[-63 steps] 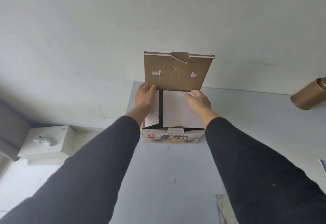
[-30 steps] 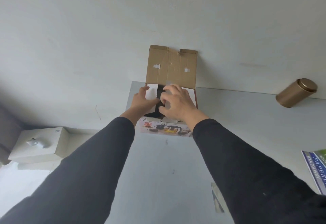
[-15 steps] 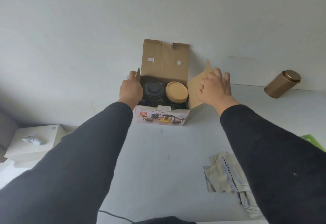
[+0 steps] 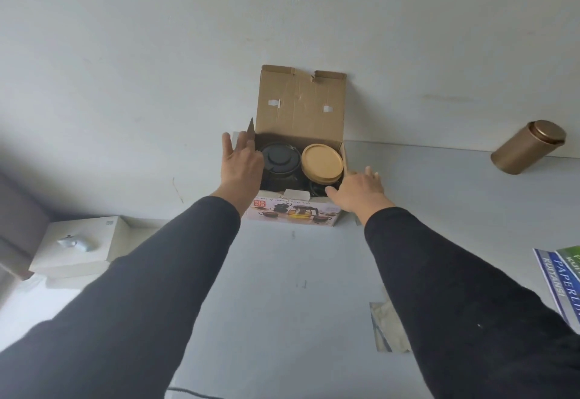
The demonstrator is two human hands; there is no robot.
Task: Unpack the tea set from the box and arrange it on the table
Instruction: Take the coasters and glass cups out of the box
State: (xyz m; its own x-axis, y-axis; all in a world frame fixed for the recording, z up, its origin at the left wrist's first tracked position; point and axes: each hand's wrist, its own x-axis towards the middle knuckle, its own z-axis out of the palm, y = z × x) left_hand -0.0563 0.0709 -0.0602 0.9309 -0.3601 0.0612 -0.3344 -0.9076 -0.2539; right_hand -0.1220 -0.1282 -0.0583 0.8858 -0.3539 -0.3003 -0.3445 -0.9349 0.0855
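The cardboard tea set box point(image 4: 293, 212) stands open against the wall at the table's far edge, its lid flap point(image 4: 301, 106) upright. Inside I see a black round lid point(image 4: 279, 157) on the left and a tan wooden round lid point(image 4: 321, 159) on the right; what lies beneath them is hidden. My left hand point(image 4: 240, 164) hovers at the box's left side, fingers spread, touching the left side flap. My right hand point(image 4: 357, 189) rests at the box's front right corner, fingers apart, holding nothing.
A bronze tin canister point(image 4: 528, 147) stands at the far right by the wall. Printed packets point(image 4: 561, 282) lie at the right edge, foil sachets point(image 4: 386, 326) nearer me. A white box point(image 4: 78, 244) with a small object on top sits left of the grey table point(image 4: 282, 304).
The white inner cover was opened, exposing the two lids. My right hand came off the right flap, back to the box's front right corner. My left hand opened.
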